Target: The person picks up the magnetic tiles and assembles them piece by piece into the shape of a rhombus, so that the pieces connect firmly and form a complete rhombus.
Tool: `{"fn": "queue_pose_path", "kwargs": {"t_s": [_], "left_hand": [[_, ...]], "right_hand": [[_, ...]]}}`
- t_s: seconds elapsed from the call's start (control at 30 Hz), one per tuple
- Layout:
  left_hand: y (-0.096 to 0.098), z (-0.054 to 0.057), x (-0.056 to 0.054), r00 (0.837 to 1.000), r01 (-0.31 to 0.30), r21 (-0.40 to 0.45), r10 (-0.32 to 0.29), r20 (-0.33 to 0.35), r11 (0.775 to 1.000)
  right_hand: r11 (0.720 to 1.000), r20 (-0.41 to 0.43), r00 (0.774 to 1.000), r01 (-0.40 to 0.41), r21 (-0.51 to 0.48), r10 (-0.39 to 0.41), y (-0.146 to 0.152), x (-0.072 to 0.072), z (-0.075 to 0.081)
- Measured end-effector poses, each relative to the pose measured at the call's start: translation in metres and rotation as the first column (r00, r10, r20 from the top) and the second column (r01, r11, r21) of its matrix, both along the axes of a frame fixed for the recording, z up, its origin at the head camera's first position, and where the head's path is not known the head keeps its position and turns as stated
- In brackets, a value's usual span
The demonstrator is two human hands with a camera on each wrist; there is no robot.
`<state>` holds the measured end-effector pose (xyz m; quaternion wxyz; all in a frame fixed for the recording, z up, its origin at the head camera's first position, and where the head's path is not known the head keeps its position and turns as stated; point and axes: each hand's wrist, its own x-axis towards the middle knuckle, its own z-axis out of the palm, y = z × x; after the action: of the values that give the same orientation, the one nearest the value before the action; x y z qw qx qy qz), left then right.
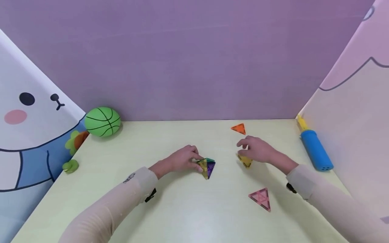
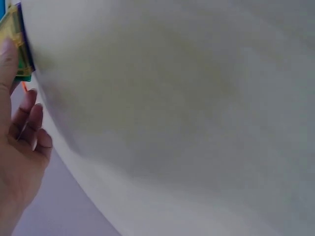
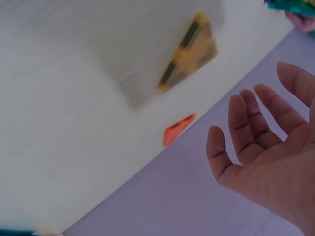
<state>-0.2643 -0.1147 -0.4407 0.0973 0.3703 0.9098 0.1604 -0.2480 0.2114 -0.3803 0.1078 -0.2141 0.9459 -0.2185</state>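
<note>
Near the middle of the table, my left hand [image 1: 182, 159] pinches a small pyramid of translucent magnetic triangle tiles [image 1: 206, 167], with yellow, purple and green faces showing. Thumb and index finger are at its left side, and the left wrist view shows the thumb on the yellow face [image 2: 20, 45]. My right hand [image 1: 257, 148] hovers with loosely bent fingers above a yellow triangle tile [image 1: 247, 162], partly hidden in the head view. In the right wrist view that tile [image 3: 191, 55] looks blurred and apart from the fingers [image 3: 237, 115].
An orange triangle tile [image 1: 239, 128] lies toward the back and a pink one [image 1: 262, 198] nearer the front right. A green ball [image 1: 102, 122] and a small green toy [image 1: 70, 166] sit at the left. A blue hand pump [image 1: 316, 150] lies along the right wall.
</note>
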Motion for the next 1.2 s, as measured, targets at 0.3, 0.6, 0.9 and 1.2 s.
{"fn": "queue_pose_path", "kwargs": {"t_s": [0.3,0.6,0.9,1.2], "left_hand": [[-0.007,-0.007,0.008,0.991,-0.006,0.010,0.008,-0.135,1.000],[-0.009,-0.003,0.004,0.997,0.014,-0.073,-0.020,-0.075,0.997],[-0.004,-0.008,0.007,1.000,0.012,-0.064,-0.013,-0.015,0.998],[-0.024,-0.007,0.010,0.999,-0.024,-0.031,0.023,-0.042,0.999]], "right_hand": [[0.996,-0.029,0.996,0.084,0.013,-0.084,0.039,0.005,-0.002],[0.994,-0.072,0.993,0.092,0.051,-0.089,0.059,0.008,-0.017],[0.996,-0.106,0.992,0.068,0.050,-0.062,0.059,0.012,-0.024],[0.988,-0.193,0.979,-0.027,0.155,0.057,0.055,0.022,-0.039]]}}
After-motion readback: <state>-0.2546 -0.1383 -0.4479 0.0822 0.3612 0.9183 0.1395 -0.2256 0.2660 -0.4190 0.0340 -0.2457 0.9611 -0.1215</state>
